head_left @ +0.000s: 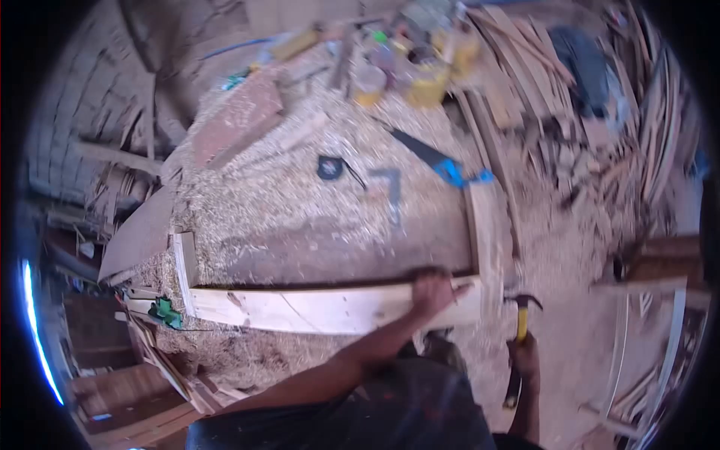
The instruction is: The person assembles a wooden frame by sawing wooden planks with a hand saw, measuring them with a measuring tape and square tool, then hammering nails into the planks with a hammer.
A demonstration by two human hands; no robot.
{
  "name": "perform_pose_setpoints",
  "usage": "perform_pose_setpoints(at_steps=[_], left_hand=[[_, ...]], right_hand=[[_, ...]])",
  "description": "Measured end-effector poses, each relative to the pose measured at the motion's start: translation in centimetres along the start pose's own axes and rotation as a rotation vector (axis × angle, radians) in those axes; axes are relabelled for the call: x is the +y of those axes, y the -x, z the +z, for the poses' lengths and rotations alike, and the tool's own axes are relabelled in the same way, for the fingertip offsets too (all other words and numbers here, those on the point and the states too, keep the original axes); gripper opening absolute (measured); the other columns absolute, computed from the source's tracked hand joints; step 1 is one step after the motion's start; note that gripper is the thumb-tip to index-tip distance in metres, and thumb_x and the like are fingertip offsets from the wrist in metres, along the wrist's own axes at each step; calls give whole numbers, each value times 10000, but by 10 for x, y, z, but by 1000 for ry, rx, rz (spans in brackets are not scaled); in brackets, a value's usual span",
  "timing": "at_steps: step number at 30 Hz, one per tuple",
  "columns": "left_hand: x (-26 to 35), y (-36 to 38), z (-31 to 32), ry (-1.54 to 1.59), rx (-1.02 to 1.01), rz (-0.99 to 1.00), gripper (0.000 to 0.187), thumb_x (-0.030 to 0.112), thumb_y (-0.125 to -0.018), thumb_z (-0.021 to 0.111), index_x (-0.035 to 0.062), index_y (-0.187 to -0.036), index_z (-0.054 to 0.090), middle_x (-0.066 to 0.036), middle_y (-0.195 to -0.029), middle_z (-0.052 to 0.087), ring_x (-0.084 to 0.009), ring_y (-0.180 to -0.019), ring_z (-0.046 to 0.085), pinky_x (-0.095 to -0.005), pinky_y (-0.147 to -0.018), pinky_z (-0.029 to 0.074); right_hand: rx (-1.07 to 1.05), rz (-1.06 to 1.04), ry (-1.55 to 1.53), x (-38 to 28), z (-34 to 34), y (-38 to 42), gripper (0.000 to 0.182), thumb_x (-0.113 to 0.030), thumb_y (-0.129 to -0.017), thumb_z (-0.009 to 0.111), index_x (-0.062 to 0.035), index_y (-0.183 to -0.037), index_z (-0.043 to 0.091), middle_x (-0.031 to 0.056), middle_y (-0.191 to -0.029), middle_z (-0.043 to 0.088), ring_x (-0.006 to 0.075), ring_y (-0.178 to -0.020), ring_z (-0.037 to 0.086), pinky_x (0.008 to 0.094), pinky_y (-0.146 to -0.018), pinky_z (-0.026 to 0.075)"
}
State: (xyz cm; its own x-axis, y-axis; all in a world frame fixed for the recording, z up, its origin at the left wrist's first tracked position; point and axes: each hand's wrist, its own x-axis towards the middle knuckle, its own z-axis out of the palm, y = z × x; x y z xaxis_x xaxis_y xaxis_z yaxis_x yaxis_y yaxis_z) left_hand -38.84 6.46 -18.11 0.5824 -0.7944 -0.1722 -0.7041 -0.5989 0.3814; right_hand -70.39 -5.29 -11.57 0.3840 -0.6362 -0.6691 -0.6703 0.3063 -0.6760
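A pale wooden board [315, 309] lies crosswise in front of me, with shorter pieces joining it at both ends. Near its right end, my left hand [433, 294] is closed over the board, fingers curled at the far edge. My right hand [526, 355] grips a claw hammer [522, 319] by its yellow and black handle. The hammer head is up, just right of the frame's right corner [491, 289], not touching it. Whether a nail stands at that corner is too blurred to tell.
Wood shavings cover the work surface. On it are a tape measure [328, 167], a handsaw [427, 154] with a blue handle, a metal square [394, 196] and a reddish plank [238, 116]. Yellow containers [426, 84] stand at the back. Scrap wood [574, 165] is piled at right.
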Motion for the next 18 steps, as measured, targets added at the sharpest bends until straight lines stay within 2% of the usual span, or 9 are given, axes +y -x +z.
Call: perform_pose_setpoints(at_steps=[3,7,9,10,12,13,14,16,18], left_hand=[[-21,-1,5,258,150,180,641,664,-949,660,41,-1079,730,-177,-923,747,-388,-879,748,-494,-768,601],[-93,-51,-50,890,326,209,420,346,-977,739,58,-1276,671,-169,-1153,750,-385,-1068,725,-512,-887,568],[-185,-116,-72,829,182,-165,288,214,-965,736,49,-1196,686,-167,-1097,750,-388,-1031,725,-485,-864,564],[-245,-167,-51,1299,453,-26,188,172,-967,698,35,-1094,681,-185,-1001,722,-407,-963,709,-476,-828,555],[-306,-210,-169,600,790,-85,188,170,-973,672,12,-1074,689,-226,-961,701,-452,-893,678,-482,-820,552],[-330,-223,-221,324,588,-300,362,254,-956,720,7,-1218,684,-254,-1080,705,-451,-999,675,-511,-886,546],[-345,-241,-254,175,754,-310,553,333,-914,779,27,-1353,639,-272,-1248,658,-453,-1139,639,-539,-963,531],[-408,-284,-303,-44,833,-194,762,368,-877,822,82,-1520,529,-265,-1471,524,-440,-1283,578,-562,-1042,500],[-463,-330,-341,-230,795,-269,942,409,-815,881,137,-1604,445,-236,-1638,409,-437,-1485,412,-557,-1211,362]], right_hand=[[194,-10,77,-56,29,18,230,-105,-950,701,-51,-1013,487,30,-657,532,145,-444,553,331,-385,478],[314,-15,204,-90,83,35,265,-141,-972,706,-45,-1069,479,47,-664,541,167,-450,553,334,-391,470],[262,152,152,-84,106,30,291,-143,-970,702,-81,-1130,468,44,-645,527,175,-443,551,336,-378,461],[281,208,213,-86,115,24,297,-144,-960,705,-79,-1130,470,49,-637,530,184,-441,560,351,-376,469],[332,258,322,-99,129,19,308,-141,-944,708,-74,-1133,475,69,-635,554,211,-447,590,383,-377,487],[362,256,372,-108,133,20,311,-138,-937,709,-70,-1136,478,82,-641,576,231,-454,611,399,-381,498],[392,260,422,-113,134,24,316,-134,-930,709,-67,-1138,482,96,-646,598,250,-461,633,415,-384,509],[376,250,656,-77,117,14,455,-181,-929,746,-54,-1282,490,172,-831,704,321,-668,724,530,-556,561],[349,344,805,-82,110,5,534,-237,-927,782,-81,-1360,509,242,-1015,773,368,-922,789,615,-762,597]])
